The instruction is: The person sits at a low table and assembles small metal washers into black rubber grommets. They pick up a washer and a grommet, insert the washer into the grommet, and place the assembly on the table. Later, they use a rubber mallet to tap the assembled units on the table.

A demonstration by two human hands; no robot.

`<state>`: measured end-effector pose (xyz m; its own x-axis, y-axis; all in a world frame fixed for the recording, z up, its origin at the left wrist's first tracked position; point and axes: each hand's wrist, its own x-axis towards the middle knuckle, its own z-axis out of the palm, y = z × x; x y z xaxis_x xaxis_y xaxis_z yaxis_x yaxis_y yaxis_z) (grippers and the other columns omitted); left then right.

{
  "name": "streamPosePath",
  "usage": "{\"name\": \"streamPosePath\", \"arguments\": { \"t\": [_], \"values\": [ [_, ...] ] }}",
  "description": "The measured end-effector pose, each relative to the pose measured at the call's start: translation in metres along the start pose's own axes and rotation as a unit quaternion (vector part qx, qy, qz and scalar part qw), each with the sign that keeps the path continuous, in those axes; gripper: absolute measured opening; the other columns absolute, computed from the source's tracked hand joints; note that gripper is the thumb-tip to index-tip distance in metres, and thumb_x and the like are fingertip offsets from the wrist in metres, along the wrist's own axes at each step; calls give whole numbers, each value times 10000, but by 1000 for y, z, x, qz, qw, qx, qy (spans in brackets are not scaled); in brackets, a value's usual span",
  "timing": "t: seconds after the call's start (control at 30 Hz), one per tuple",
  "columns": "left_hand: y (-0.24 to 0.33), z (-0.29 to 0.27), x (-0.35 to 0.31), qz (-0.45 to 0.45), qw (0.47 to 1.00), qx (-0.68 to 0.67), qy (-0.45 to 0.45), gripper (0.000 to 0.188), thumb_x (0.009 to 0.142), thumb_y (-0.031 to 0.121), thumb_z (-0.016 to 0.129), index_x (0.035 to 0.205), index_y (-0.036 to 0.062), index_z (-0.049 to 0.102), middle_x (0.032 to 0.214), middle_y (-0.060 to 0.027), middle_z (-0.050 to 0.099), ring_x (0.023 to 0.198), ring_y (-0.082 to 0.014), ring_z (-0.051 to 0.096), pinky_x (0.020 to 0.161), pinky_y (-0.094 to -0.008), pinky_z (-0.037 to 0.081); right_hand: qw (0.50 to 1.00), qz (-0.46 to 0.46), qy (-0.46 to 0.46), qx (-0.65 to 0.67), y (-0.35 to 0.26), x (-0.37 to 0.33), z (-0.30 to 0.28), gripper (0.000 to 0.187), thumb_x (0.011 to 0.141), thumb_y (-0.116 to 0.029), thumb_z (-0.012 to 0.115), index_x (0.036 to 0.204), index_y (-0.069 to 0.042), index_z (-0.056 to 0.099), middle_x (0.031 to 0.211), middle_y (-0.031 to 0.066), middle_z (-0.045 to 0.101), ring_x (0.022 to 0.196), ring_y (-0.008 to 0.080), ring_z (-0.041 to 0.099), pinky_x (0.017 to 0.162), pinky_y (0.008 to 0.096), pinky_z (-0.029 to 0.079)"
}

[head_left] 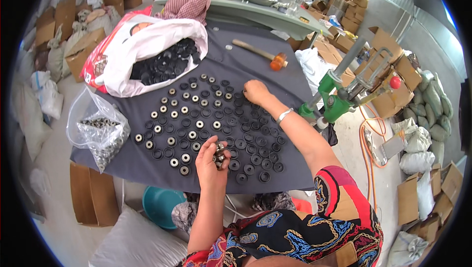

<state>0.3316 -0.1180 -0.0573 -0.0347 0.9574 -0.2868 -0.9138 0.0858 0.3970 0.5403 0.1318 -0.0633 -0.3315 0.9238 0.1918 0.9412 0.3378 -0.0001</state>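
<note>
Holding cluster of small metal bearings (219,155), left hand (210,161) has fingers curled around them, above grey cloth (275,77). Right hand (255,91) rests on black rubber rings (255,144), fingers bent together; what they pinch, cannot tell. Clear bag of bearings (101,134) at left edge.
</note>
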Motion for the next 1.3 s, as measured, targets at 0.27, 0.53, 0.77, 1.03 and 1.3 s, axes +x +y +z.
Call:
{"name": "streamPosePath", "arguments": {
  "t": [0.27, 0.53, 0.77, 1.03, 1.3],
  "values": [
    [4, -11, 3, 22, 1000, 6, 2, 194, 937, 76, 506, 1110, -4, 540, 908, -157, 626, 620, -193, 593, 421, -240, 374, 995, 7, 93, 46, 7, -19, -30, 179, 766, -16, 519, 860, 11, 669, 873, 229, 650, 854, 394, 630, 783, 461, 509],
    [4, -6, -1, 25, 1000, 16, 8, 176, 935, 67, 497, 1087, -1, 554, 912, -157, 631, 619, -191, 602, 423, -237, 370, 995, -96, 32, -15, 2, -39, -24, 360, 808, -2, 511, 1143, -49, 632, 1081, 126, 656, 1054, 305, 594, 856, 449, 484],
    [7, -5, -2, 27, 999, 29, 16, 166, 931, 62, 496, 1067, -2, 568, 899, -152, 635, 608, -186, 609, 414, -235, 362, 988, -93, -7, -124, -6, -51, -8, 422, 867, -14, 448, 1285, 6, 496, 1308, 139, 549, 1244, 262, 498, 1017, 603, 323],
    [7, -3, -5, 14, 1000, 28, 3, 149, 928, 66, 502, 1047, 9, 572, 894, -149, 643, 620, -182, 622, 417, -230, 362, 981, -108, -5, -162, -7, -54, -2, 427, 870, -41, 450, 1282, 66, 480, 1275, 187, 560, 1226, 284, 511, 1052, 626, 280],
    [2, 2, -3, -6, 999, 27, 15, 166, 927, 55, 474, 1055, -3, 563, 889, -153, 639, 628, -196, 622, 428, -248, 367, 982, -114, 40, -145, -7, -55, -14, 357, 836, -22, 474, 1182, 43, 536, 1131, 164, 624, 1120, 299, 569, 1050, 621, 286]
  ]
}}
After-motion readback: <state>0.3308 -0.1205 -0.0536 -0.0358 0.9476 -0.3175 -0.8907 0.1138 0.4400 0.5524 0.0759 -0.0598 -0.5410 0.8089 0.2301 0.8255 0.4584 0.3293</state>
